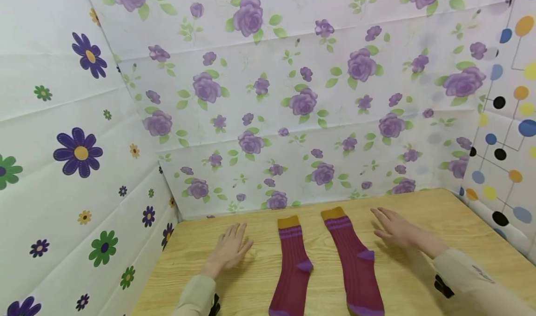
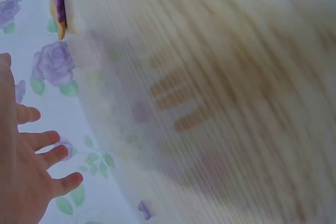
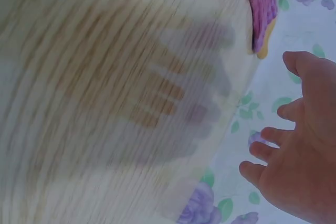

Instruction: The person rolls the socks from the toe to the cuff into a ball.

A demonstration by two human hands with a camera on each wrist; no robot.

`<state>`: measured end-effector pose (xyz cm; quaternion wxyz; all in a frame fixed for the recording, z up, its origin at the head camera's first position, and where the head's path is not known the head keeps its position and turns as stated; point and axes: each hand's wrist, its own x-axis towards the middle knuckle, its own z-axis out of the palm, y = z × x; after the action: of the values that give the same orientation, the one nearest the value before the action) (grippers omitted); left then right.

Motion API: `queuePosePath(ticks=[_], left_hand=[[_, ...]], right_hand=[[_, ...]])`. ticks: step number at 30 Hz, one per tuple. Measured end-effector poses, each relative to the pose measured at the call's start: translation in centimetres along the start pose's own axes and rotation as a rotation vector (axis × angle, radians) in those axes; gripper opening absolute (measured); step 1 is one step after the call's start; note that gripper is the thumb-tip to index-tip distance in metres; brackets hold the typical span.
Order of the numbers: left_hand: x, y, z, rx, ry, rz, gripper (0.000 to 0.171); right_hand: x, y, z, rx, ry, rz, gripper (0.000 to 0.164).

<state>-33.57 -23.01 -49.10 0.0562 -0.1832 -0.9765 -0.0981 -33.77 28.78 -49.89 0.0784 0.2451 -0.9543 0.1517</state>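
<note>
Two maroon socks with mustard cuffs and purple stripes, heels and toes lie flat, side by side, on the wooden table in the head view. The left sock has its toe cut off by the lower frame edge; the right sock slants slightly. To the left of the pair is my left hand, fingers extended and holding nothing. My right hand is at the other side, its fingers also straight and nothing in them. Both wrist views show spread fingers above the tabletop, with a sock edge and a sock near the top.
The wooden tabletop meets a rose-patterned sheet at the back. A daisy-patterned sheet borders the left side, and a sheet with coloured dots borders the right. Dark bands show at both sleeve cuffs.
</note>
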Motion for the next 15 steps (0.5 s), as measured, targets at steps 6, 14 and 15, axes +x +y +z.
queuePosePath(ticks=[6,14,15], left_hand=[[0.1,1.0,-0.3,-0.105,-0.014,0.005,0.063],[0.5,2.1,-0.3,-0.233,-0.018,0.029,0.067],[0.5,2.2,-0.2,-0.251,-0.025,0.027,0.068]], right_hand=[[0.5,-0.3,0.3,0.056,-0.058,0.002,0.063],[1.2,-0.7,0.7,0.074,-0.079,-0.043,0.062],[1.3,-0.8,0.7,0.074,-0.085,-0.042,0.061]])
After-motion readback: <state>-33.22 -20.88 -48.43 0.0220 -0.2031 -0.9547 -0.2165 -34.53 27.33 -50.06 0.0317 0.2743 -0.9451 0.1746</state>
